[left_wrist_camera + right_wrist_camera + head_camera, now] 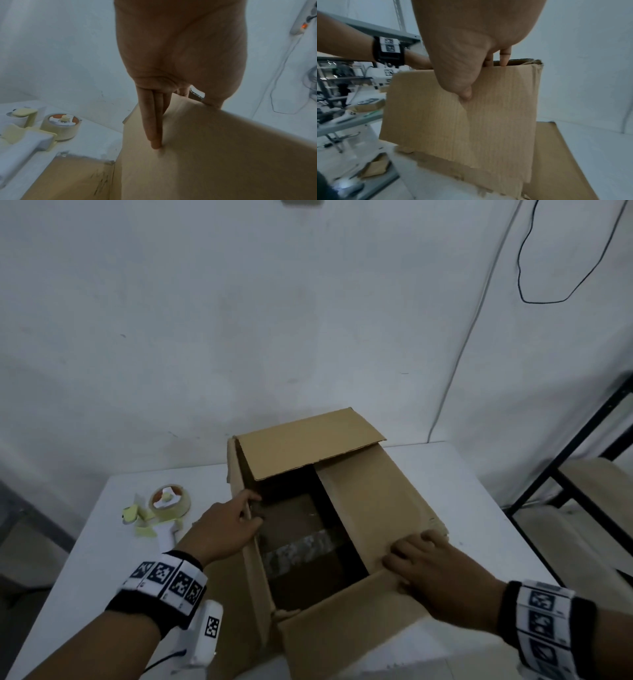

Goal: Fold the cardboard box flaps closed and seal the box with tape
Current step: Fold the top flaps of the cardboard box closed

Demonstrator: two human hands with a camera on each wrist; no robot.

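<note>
An open brown cardboard box (239, 618) stands on the white table (120, 559). Its far flap (308, 446) and right flap (370, 501) lean inward, and the near flap (342, 621) hangs outward toward me. My left hand (226, 525) pinches the upright left flap (205, 148), with straight fingers (152, 121) on its outer face and the thumb over the top edge. My right hand (438, 570) grips the right flap (453, 121) at its near end, thumb on one face and fingers over the edge. A tape dispenser (168, 505) with a tan roll (60, 125) lies left of the box.
Pale yellow tape scraps (137, 515) lie beside the dispenser. A white device with a marker (209, 631) sits by the table's near edge under my left wrist. A black metal rack (565, 474) stands to the right. A white wall rises close behind the table.
</note>
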